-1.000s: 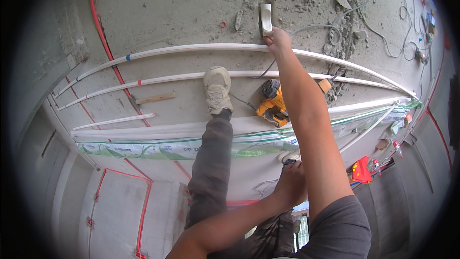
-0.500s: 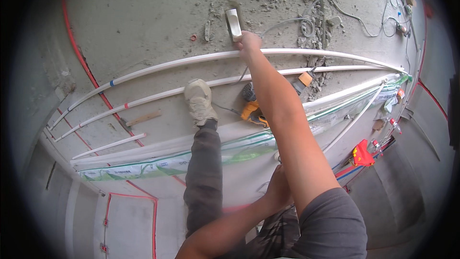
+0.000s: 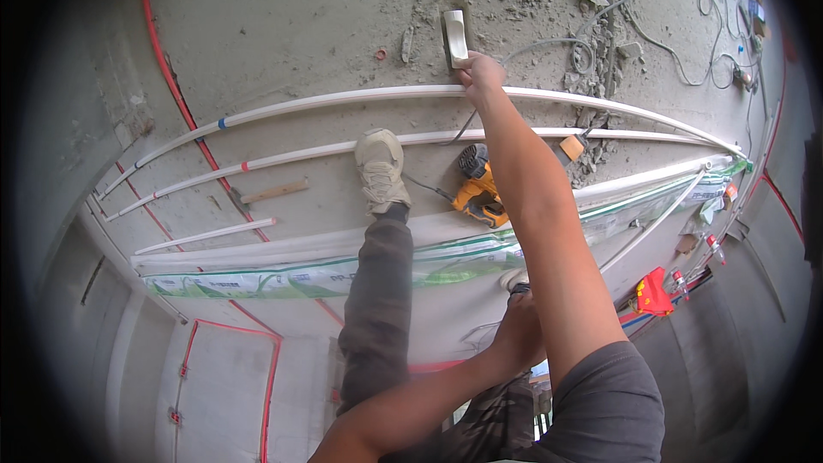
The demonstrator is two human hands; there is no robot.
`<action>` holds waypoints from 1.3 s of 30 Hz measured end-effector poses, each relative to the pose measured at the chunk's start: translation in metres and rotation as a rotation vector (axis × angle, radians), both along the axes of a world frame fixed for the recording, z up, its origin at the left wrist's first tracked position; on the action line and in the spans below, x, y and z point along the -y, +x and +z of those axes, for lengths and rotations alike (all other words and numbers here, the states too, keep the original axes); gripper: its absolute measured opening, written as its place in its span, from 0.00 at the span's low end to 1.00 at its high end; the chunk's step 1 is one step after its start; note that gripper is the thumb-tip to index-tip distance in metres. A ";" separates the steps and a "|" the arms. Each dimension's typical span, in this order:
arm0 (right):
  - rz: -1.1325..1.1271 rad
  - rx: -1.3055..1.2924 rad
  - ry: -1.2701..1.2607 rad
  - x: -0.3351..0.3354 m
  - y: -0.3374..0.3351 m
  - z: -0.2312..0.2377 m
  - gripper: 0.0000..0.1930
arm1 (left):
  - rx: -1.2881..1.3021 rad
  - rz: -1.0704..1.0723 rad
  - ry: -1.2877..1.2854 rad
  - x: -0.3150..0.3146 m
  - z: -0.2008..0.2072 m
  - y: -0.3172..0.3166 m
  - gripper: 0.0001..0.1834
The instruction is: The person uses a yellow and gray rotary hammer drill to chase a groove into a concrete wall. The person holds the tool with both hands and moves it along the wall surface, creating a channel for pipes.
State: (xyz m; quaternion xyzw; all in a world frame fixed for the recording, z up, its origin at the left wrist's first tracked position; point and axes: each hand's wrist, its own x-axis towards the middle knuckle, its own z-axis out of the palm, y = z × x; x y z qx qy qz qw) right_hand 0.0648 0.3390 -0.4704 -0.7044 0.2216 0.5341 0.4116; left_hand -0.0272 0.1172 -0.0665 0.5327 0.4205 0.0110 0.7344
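On the dusty concrete floor at the upper middle lies a plastering trowel with a dark plate and a thick white handle [image 3: 456,36]. My right hand [image 3: 483,75], its arm stretched forward over the pipes, has its fingers closed on the near end of that handle. Low in the picture, my left hand [image 3: 519,332] is close to my bent leg. My right forearm covers its fingers, so I cannot see what they touch. A yellow-and-black power tool [image 3: 478,189] lies on the floor just left of my right forearm.
Two long white pipes [image 3: 317,105] cross the floor between me and the trowel. Nearer lie wrapped pipes [image 3: 291,279] and a wooden-handled hammer [image 3: 279,192]. Rubble [image 3: 587,77] and a grey cable [image 3: 630,17] are at upper right. A red bag [image 3: 653,293] is at right.
The whole view has shifted, so floor things appear further right. My right hand stays on the trowel, which has barely moved on the floor. More of the power tool shows beside my arm.
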 end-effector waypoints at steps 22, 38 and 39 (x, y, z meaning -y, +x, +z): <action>-0.053 -0.009 0.051 0.009 0.002 -0.012 0.23 | -0.052 0.085 -0.042 -0.025 0.007 0.009 0.11; -0.275 -0.257 0.599 0.067 0.029 0.101 0.22 | -0.135 -0.828 -0.022 -0.037 -0.001 0.011 0.18; -0.340 -0.312 0.669 0.086 0.042 0.126 0.23 | -0.109 -0.897 -0.080 -0.025 -0.001 0.010 0.18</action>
